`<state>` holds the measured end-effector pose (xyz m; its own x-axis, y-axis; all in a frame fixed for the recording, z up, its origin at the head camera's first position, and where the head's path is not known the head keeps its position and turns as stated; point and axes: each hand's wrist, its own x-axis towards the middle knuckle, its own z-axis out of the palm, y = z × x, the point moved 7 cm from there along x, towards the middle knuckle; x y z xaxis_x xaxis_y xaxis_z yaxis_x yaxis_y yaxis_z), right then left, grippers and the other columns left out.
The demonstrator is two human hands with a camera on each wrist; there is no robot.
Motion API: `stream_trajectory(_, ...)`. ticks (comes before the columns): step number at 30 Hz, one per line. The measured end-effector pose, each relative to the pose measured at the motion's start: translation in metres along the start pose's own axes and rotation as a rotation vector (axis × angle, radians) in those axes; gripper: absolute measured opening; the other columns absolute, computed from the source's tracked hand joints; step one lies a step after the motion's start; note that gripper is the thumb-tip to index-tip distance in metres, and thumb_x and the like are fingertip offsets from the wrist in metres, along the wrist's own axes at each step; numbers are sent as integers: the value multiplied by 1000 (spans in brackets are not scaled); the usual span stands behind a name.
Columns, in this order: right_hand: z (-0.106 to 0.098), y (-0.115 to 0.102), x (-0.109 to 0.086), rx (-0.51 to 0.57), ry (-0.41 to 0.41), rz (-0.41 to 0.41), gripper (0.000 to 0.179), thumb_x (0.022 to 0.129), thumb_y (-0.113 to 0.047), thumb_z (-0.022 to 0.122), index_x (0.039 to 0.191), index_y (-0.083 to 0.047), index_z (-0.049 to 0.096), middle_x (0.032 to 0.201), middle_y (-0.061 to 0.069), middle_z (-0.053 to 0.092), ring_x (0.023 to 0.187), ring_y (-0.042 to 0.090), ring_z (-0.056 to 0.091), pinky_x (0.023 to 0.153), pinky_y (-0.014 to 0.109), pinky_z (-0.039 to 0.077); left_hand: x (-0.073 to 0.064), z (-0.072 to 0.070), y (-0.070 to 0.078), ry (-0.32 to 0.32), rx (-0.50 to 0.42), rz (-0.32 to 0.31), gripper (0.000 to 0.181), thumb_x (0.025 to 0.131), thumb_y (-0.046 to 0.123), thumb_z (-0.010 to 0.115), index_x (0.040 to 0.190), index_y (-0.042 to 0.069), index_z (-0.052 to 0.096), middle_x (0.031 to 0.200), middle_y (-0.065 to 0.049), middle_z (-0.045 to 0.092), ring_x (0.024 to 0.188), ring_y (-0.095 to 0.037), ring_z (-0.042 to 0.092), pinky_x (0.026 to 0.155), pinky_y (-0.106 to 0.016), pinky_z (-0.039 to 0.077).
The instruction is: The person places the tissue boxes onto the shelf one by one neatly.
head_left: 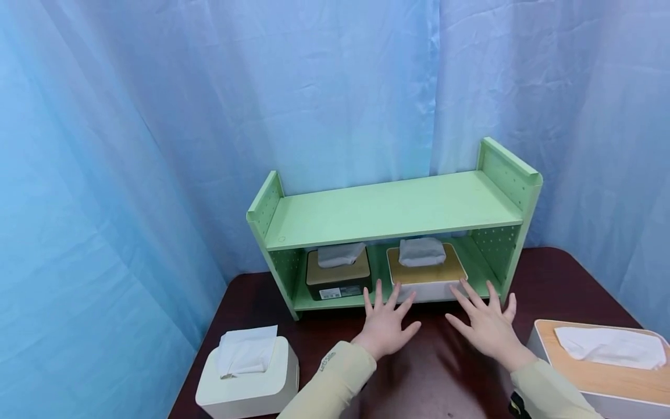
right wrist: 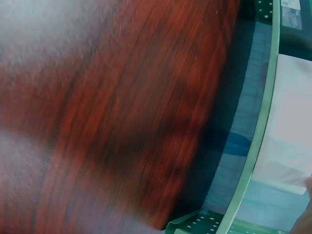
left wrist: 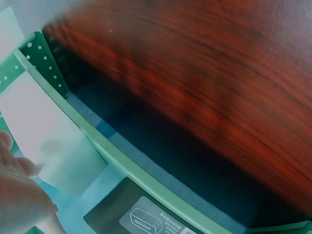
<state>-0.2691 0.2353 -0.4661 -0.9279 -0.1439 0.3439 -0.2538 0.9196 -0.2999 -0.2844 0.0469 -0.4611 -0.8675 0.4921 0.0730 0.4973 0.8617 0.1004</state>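
A white tissue box with a wooden top (head_left: pixel 430 272) sits on the lower level of a green two-tier shelf (head_left: pixel 387 215). To its left on that level stands a dark tissue box with a brown top (head_left: pixel 337 278). My left hand (head_left: pixel 384 326) is in front of the gap between the two boxes, fingers spread. My right hand (head_left: pixel 487 326), also with spread fingers, is by the white box's front right corner; whether it touches cannot be told. Neither hand grips anything. In the left wrist view, part of the left hand (left wrist: pixel 22 190) shows beside the white box's front (left wrist: pixel 53 131).
A cream tissue box (head_left: pixel 248 372) stands at the table's front left. At the front right is a larger wood-topped tissue box (head_left: pixel 607 361). Both rest on the dark red wooden table (head_left: pixel 424 378). Blue curtains (head_left: pixel 335 93) hang behind the shelf.
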Motion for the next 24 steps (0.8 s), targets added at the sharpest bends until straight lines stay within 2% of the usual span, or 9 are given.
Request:
stream_trajectory(4,2,4,7,-3,-21,7,67,92,-55,50,148,-21,34,155,11,26,136,54,12,97,76,-10,7,0,-3,-3,-25,-11,58,97,59,31,150,37,23,160,0,13,146,-38,2,111,-64,6)
stream_trajectory(9,3,5,13,-18,-18,7,66,92,-54,51,146,-18,37,154,12,29,135,54,13,98,76,-6,14,2,-6,-6,-6,-25,59,97,60,28,150,37,21,160,0,11,146,-36,2,111,-63,6)
stream_trajectory(17,5,5,24,-13,-75,30,68,93,-56,47,149,-20,31,155,14,25,136,54,10,98,75,-9,22,3,-9,-21,-12,-53,60,97,60,27,151,38,15,160,2,8,146,-36,1,112,-62,4)
stream_trajectory(24,9,6,28,-37,-97,36,68,93,-58,44,149,-22,31,154,16,26,136,54,10,98,75,-9,24,5,-12,-33,-37,-61,60,97,59,29,151,38,15,160,3,8,146,-36,0,112,-62,4)
